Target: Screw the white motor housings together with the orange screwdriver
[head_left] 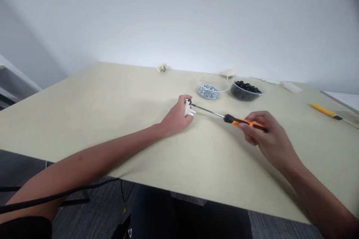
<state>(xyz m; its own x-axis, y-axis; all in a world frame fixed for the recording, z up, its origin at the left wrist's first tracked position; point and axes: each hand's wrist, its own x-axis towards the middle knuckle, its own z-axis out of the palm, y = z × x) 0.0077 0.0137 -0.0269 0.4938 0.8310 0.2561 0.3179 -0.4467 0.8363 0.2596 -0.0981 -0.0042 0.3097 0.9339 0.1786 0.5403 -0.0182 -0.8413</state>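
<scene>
Screwdriver (241,121) with an orange-and-black handle sits firmly in the right hand (267,138), fingers wrapped around the grip. Its steel shaft (207,110) runs left, the tip touching a small white plastic part (187,108). The left hand (176,117) clasps that part, fingers closed around it, so the white piece sits at the left fingertips, well apart from the right hand. Both hands are above a pale laminate tabletop (84,115). Toward the back edge, a clear tub of silvery small hardware (209,91) stands beside a tub of black small parts (245,92). A yellow utility knife (325,111) lies off to the right.
</scene>
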